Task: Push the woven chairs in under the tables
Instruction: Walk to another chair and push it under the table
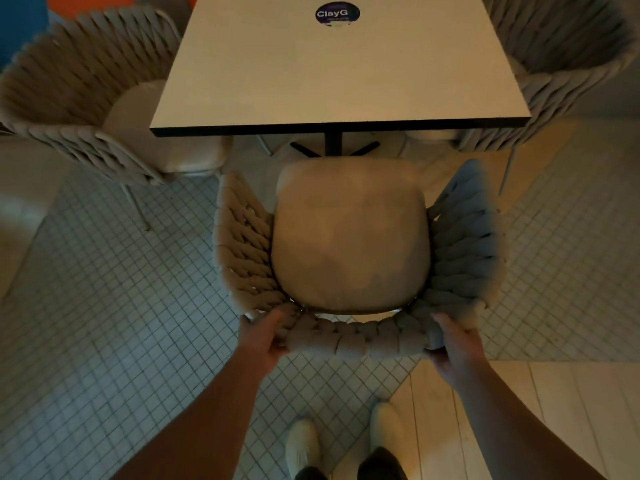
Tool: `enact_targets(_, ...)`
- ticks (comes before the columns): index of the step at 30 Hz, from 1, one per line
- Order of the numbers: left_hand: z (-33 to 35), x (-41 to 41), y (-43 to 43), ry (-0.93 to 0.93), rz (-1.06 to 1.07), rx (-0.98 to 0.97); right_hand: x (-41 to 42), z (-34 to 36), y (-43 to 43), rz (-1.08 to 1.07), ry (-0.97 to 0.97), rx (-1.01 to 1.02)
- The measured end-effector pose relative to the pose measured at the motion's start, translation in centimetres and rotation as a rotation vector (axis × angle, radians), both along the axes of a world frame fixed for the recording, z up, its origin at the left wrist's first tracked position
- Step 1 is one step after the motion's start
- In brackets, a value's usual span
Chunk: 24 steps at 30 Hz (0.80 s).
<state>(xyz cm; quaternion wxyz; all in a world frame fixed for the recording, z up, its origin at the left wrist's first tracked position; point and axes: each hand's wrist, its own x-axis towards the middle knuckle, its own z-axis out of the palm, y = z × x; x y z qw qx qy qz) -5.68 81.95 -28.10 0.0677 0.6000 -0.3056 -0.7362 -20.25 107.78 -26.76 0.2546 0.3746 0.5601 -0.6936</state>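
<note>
A woven chair [349, 237] with a beige seat cushion stands right below me, facing a white square table [339, 67]. Its seat front lies just short of the table's near edge, close to the black pedestal base. My left hand [266, 337] grips the left corner of the woven backrest. My right hand [453, 344] grips the right corner of the same backrest. Both arms reach down from the bottom of the view.
Another woven chair [83, 95] sits at the table's left side, a third woven chair [568, 64] at its right, both partly under the top. A round dark sticker [337, 13] marks the tabletop. My shoes [343, 441] stand on tiled floor behind the chair.
</note>
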Motion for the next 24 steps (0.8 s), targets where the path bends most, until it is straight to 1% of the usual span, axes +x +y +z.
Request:
enact_targets(2, 0.1, -0.1, -0.2, 0.039, -0.012, 0.021, 0.0, 0.1, -0.2, 0.015, -0.025, 0.040)
enact_targets(7, -0.1, 2.1, -0.8, 0.050, -0.002, -0.030, 2.0, 0.3, -1.0, 0.013, -0.083, 0.107)
enact_targets(13, 0.1, 3.8, -2.0, 0.064, -0.016, -0.048, 4.3, 0.3, -1.7, -0.019, -0.096, 0.098)
enact_targets(19, -0.3, 4.3, -2.0, 0.077, -0.014, -0.040, 4.3, 0.3, -1.8, -0.012, -0.088, 0.132)
enact_targets(24, 0.4, 4.2, -1.7, -0.007, -0.056, -0.055, 4.7, 0.7, -1.5, 0.031, -0.067, 0.093)
